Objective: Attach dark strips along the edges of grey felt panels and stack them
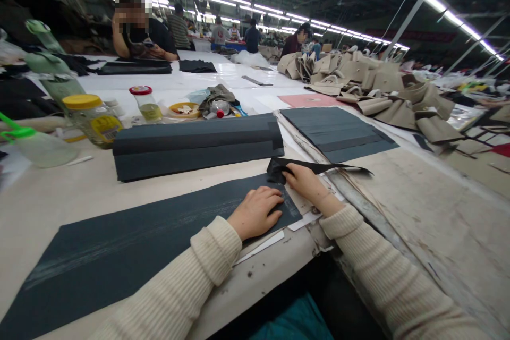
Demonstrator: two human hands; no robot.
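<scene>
A long dark grey fabric panel [131, 244] lies flat on the table in front of me, with faint chalk streaks along it. My left hand [257, 211] rests on its right end, fingers curled loosely and pressing down. My right hand [305, 180] sits just past that end, closed on a crumpled black strip [319, 167] that trails off to the right. Both arms wear cream knitted sleeves.
A stack of dark panels [195, 144] lies behind the flat one, another pile [337, 133] to the right. Jars and bottles [93, 117] stand at the left. Tan fabric pieces [390, 90] are heaped at the back right. A seated person [137, 32] and other workers are farther off.
</scene>
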